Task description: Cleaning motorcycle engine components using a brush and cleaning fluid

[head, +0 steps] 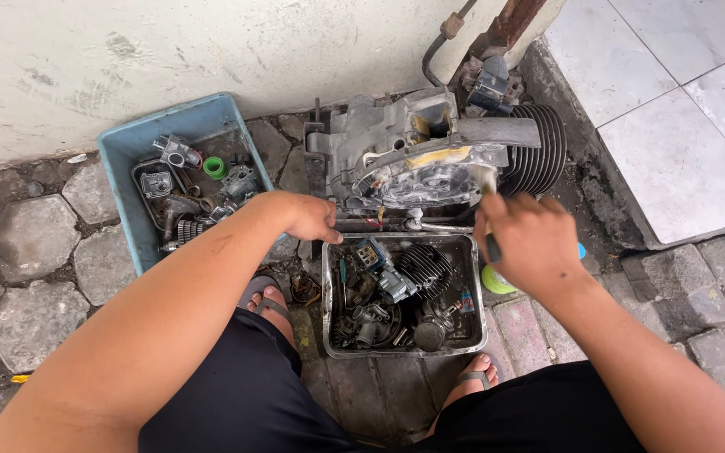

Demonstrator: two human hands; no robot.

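Note:
A grey metal engine block (pixel 430 155) with black cooling fins stands on the paving against the wall. My right hand (pixel 526 239) grips a paintbrush (pixel 488 189) whose bristles touch the block's wet, soapy casing. My left hand (pixel 312 216) rests with curled fingers at the block's lower left edge, just above a metal pan (pixel 329 289). That pan holds several dark engine parts, among them a finned cylinder (pixel 424 267).
A blue plastic tub (pixel 123 159) of small greasy parts sits to the left. A green-lidded container (pixel 495 281) lies under my right hand. My sandalled feet (pixel 266 302) flank the metal pan. A black hose (pixel 434 50) runs up the wall; white tiles lie at right.

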